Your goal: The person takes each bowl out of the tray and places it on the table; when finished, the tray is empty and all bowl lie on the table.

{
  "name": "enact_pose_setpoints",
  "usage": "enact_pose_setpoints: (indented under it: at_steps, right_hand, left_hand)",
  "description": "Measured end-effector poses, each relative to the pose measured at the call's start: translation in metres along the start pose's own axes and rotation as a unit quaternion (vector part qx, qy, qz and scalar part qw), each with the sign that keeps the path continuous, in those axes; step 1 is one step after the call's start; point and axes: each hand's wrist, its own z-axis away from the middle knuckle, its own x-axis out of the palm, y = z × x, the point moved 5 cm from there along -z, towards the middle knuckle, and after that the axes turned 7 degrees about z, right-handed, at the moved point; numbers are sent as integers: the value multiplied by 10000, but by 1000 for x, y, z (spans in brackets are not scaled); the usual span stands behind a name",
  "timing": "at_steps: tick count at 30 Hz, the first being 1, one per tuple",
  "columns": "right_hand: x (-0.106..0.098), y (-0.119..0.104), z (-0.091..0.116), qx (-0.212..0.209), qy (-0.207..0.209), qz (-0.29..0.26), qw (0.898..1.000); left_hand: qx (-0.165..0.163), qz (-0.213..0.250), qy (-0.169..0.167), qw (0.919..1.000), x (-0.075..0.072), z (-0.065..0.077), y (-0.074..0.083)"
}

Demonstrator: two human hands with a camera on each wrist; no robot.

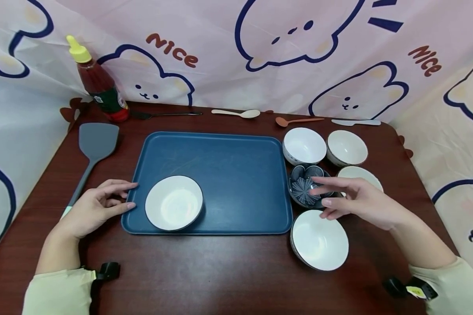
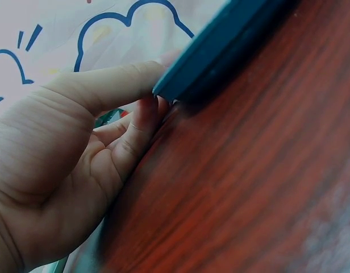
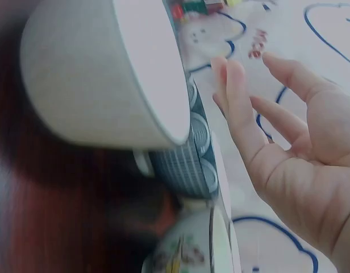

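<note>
On the blue tray [image 1: 236,183], a white bowl with a dark rim [image 1: 174,203] stands toward the left. My left hand [image 1: 94,208] pinches the tray's left edge; in the left wrist view the thumb lies on the tray rim [image 2: 189,71] and other fingers are lower, against its side. My right hand [image 1: 356,199] hovers with fingers spread above a dark blue patterned bowl [image 1: 305,191], holding nothing. Just nearer stands another white bowl [image 1: 319,240], large in the right wrist view. A further white bowl [image 1: 360,175] is partly hidden behind the right hand.
Two white bowls [image 1: 304,146] [image 1: 347,148] stand at the back right. Along the back edge lie a black fork [image 1: 165,114], cream spoon [image 1: 236,113], brown spoon [image 1: 299,121] and pale knife [image 1: 355,123]. A sauce bottle [image 1: 102,87] and grey spatula [image 1: 98,140] are at left.
</note>
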Motion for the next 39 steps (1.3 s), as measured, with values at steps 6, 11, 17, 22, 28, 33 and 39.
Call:
enact_pose_setpoints:
  at_steps: [6, 11, 17, 22, 28, 33, 39]
  right_hand:
    - [14, -15, -27, 186, -129, -160, 9996]
    - [27, -22, -48, 278, -350, -314, 9985]
    - [48, -31, -71, 435, -612, -506, 9959]
    - [63, -39, -93, 491, -869, -557, 9934]
    - [79, -52, -117, 457, -1038, -789, 9904]
    - [92, -59, -134, 540, -1159, -862, 9880]
    - [109, -70, -152, 604, -1276, -874, 9861]
  left_hand:
    - [-18, 57, 58, 10000, 0, 0, 0]
    - [43, 31, 38, 10000, 1, 1, 0]
    - [-45, 5, 101, 9999, 0, 1, 0]
    - [-58, -28, 102, 9999, 1, 1, 0]
    - [27, -4, 62, 10000, 2, -1, -2]
    - [126, -5, 7, 9999, 3, -2, -2]
    - [158, -5, 1, 9999, 2, 1, 0]
